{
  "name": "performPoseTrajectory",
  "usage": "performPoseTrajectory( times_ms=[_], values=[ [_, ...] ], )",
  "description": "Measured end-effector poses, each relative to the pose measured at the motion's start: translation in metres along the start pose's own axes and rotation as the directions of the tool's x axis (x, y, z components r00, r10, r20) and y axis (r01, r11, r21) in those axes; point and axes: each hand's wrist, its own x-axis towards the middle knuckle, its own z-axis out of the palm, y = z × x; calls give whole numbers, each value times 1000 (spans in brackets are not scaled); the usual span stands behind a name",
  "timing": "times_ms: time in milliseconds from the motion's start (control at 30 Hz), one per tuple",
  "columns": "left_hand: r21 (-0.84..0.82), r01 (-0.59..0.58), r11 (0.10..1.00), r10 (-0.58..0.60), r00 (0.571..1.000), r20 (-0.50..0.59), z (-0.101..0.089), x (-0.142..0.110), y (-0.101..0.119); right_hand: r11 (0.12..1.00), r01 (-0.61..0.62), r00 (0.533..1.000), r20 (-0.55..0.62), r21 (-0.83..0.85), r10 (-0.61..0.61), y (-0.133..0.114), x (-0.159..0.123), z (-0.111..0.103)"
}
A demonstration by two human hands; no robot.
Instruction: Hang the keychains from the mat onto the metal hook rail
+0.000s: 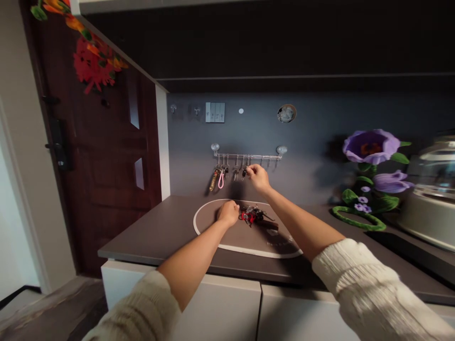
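My right hand [259, 178] is raised to a clear hook rail [265, 157] on the grey wall, thumb and fingers pinched on a small bunch of dark keys [244, 173] at one of its hooks. Whether the ring is fully on the hook, I cannot tell. Left of it hang more keys [236, 173], a pink loop strap [221, 179] and a gold-brown key tag [213, 181]. My left hand [228, 214] is closed low over the brown mat [208, 220], its fingers turned away from view. Just right of it lies a pile of keys [253, 215] with red and black parts.
Purple artificial flowers [371, 147] and a glass-domed appliance [435, 199] stand on the right of the counter [152, 232]. A dark shelf [284, 47] overhangs the work area. Light switches [215, 112] are on the wall, and a dark red door [117, 189] is at left.
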Motion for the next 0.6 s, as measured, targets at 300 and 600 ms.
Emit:
performPoseTrajectory(
  times_ms=[300,600],
  values=[
    [33,9,999,-9,1000,13,0,-1,3,998,-54,996,-75,-44,50,4,30,14],
    [49,10,999,-11,1000,19,-1,-2,5,986,-165,979,-129,-22,161,12,40,23]
  ],
)
